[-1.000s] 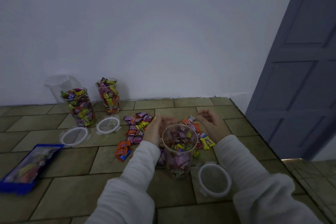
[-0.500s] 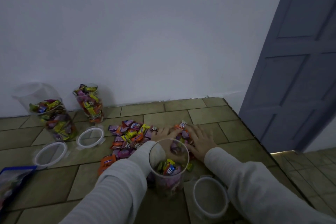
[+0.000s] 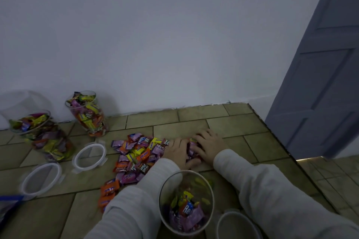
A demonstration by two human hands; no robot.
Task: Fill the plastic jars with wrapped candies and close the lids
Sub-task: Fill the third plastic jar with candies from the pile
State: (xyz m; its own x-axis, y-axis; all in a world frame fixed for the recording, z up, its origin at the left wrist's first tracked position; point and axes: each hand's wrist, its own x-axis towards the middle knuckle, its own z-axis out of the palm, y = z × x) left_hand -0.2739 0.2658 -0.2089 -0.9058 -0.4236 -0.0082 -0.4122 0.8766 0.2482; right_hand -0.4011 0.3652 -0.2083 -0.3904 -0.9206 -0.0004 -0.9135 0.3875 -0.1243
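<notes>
A pile of wrapped candies [image 3: 138,153] lies on the tiled floor. At its right end my left hand [image 3: 177,151] and my right hand [image 3: 210,144] cup a bunch of candies between them, fingers curled in around the wrappers. Just in front of my arms stands an open clear plastic jar [image 3: 165,209], partly filled with candies. Its lid [image 3: 235,225] lies on the floor to its right. Two open jars full of candies, one [image 3: 87,116] by the wall and one [image 3: 44,139] further left, stand at the left.
Two loose lids [image 3: 90,156] [image 3: 41,178] lie left of the pile. An empty clear jar [image 3: 23,101] stands against the white wall. A blue bag [image 3: 7,203] shows at the left edge. A grey door [image 3: 320,83] and a floor step [image 3: 305,161] are at the right.
My hands were above the near jar, then dropped forward onto the candy pile. They have now drawn together around a bunch of candies. The view has tilted closer to the floor.
</notes>
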